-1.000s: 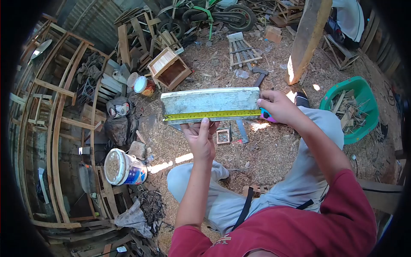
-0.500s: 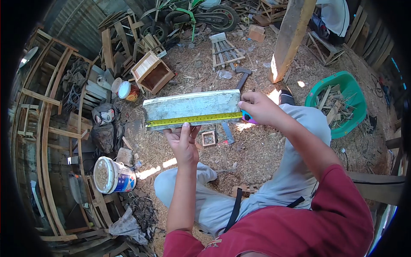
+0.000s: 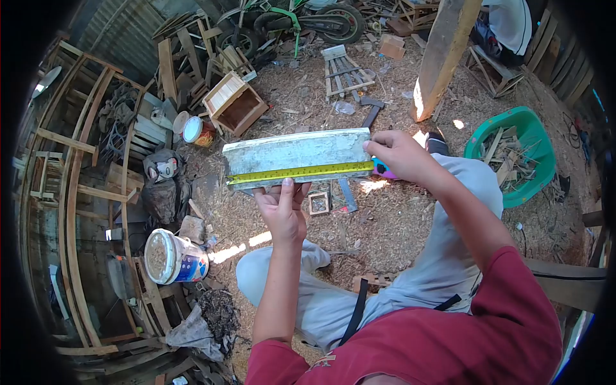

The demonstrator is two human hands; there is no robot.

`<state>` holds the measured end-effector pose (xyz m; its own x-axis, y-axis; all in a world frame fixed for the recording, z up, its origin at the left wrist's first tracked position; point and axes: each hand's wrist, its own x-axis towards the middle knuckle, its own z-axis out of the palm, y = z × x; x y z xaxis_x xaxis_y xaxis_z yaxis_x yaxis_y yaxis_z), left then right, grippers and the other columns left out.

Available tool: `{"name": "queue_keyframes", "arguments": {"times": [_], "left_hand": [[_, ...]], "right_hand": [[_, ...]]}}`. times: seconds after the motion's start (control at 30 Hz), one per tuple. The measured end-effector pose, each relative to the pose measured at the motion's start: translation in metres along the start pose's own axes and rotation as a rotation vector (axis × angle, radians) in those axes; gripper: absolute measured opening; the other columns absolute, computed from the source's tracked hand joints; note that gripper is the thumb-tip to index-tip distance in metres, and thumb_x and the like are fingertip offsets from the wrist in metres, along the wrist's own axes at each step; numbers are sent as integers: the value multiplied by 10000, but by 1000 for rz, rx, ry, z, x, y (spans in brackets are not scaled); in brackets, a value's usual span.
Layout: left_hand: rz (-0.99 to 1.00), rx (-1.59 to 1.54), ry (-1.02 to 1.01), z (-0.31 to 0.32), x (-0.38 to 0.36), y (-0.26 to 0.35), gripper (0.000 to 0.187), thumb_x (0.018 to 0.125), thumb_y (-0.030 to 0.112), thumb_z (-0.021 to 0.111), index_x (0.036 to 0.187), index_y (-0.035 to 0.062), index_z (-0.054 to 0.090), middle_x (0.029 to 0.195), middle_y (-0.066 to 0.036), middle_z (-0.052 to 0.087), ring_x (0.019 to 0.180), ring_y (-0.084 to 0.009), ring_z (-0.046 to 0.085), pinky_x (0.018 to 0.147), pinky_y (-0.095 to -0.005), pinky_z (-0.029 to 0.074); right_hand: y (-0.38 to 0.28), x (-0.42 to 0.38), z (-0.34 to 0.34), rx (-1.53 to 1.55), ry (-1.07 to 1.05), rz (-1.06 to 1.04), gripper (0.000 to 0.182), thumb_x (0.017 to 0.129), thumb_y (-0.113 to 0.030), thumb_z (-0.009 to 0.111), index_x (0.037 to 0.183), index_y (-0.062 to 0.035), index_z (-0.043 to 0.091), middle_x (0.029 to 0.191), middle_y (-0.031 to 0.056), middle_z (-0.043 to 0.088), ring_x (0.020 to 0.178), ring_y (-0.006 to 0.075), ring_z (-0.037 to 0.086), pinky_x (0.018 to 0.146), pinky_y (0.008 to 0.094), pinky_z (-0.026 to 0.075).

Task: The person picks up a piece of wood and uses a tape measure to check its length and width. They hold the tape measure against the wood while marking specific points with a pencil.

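A weathered, whitish wooden board point(image 3: 295, 153) is held up in front of me, its long side running left to right. Along its lower edge lies the yellow blade of a tape measure point(image 3: 301, 174), drawn out across almost the whole length. My left hand point(image 3: 282, 210) grips the board from below, thumb up against the blade and fingers behind the wood. At the board's right end, my right hand point(image 3: 401, 156) is closed around the tape measure's case, which is mostly hidden; a blue and pink part shows beneath the fingers.
Wood shavings cover the ground. A small wooden frame point(image 3: 319, 203) lies below the board, and a green tub point(image 3: 545, 163) of wood scraps stands right. Left are a white bucket point(image 3: 168, 256) and a wooden box point(image 3: 247, 114). A post point(image 3: 443, 61) rises ahead, a motorbike point(image 3: 308, 24) behind.
The whole view has shifted slightly, with the board and both hands a little farther right and higher in the picture. Both grips and the drawn-out blade look the same.
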<state>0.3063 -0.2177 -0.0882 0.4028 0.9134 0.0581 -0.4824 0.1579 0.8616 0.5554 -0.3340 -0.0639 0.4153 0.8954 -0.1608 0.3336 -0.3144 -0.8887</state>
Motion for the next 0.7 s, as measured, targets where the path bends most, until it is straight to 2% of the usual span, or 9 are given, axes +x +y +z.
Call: {"name": "queue_keyframes", "arguments": {"times": [0.33,0.43,0.53,0.63,0.7], "left_hand": [[-15,-1,-15,0,-1,0,539,1026,-20,597,1480,117,342,1312,-138,639,1114,-267,719,905,-421,672],[-20,-35,-15,0,-1,-1,615,1027,-15,610,1517,120,265,1270,-185,649,1109,-285,716,899,-416,671],[-32,-22,-22,-3,0,-2,610,1028,-18,606,1515,120,266,1276,-186,643,1114,-283,713,906,-419,668],[-15,8,-15,0,-2,-1,536,1021,-18,606,1468,119,344,1299,-134,647,1124,-264,715,911,-423,666],[-26,10,-18,-2,-1,-3,519,1022,-13,610,1451,112,345,1298,-135,645,1124,-264,713,926,-430,660]], "right_hand": [[-8,-1,-6,-14,12,1,499,1007,-436,622,921,41,741,669,102,626,622,174,569,628,366,452],[-3,2,-6,-8,20,-7,499,1006,-434,624,915,42,742,661,101,625,614,168,565,623,366,449],[-6,1,-6,-42,14,-5,496,1007,-430,624,918,43,743,656,103,625,609,169,564,620,368,448],[-2,0,-4,-49,22,-22,489,1008,-424,621,926,42,745,665,112,631,609,181,570,621,374,451],[-3,0,-3,-63,32,-21,480,1009,-416,618,931,40,745,674,121,636,613,193,577,626,379,456]]}}
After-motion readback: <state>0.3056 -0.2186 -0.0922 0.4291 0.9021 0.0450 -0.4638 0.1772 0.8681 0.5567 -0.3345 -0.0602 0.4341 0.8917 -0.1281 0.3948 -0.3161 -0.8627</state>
